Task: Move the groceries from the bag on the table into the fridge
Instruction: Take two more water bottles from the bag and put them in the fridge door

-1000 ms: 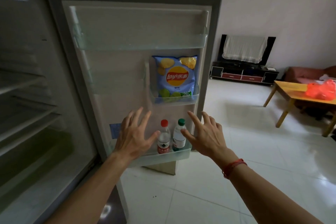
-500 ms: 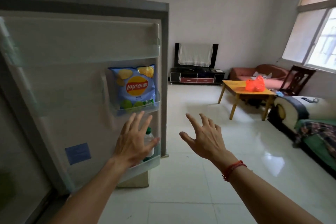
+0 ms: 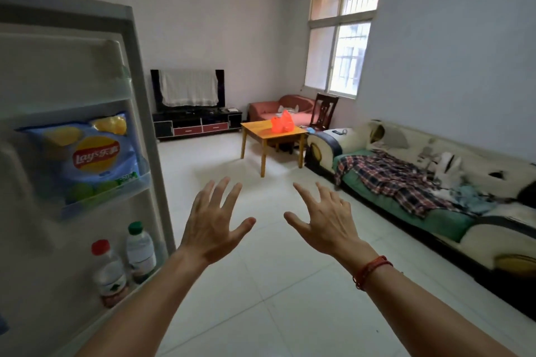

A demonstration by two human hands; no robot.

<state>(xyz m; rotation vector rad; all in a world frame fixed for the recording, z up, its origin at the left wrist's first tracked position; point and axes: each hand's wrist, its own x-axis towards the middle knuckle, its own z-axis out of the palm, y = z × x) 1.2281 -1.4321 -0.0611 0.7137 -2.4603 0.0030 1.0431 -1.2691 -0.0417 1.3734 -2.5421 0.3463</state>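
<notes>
- My left hand [image 3: 214, 226] and right hand [image 3: 322, 223] are raised side by side in front of me. The fingers are spread and straight, and both hands hold nothing.
- The open white fridge door [image 3: 58, 72] stands just left of my left hand.
- On the door's shelves sit a blue crisp packet [image 3: 87, 153] and, lower down, a clear red-capped bottle [image 3: 108, 272] beside a clear green-capped bottle [image 3: 140, 252].
- The orange-red plastic bag [image 3: 282, 122], which the task names, rests on a small yellow wooden table [image 3: 255, 128]. The table is well away from the fridge door, across the pale tiled floor [image 3: 275, 313].
- A long sofa with a checked blanket [image 3: 406, 182] lies beyond the table from the door, along the wall.
- I judge the step in hand to be the walk to the bag.
- To do it well, I would cross the bare floor straight from the door. I would stop at the table edge nearest the door and steady the soft bag with one hand while the other lifts an item out.
</notes>
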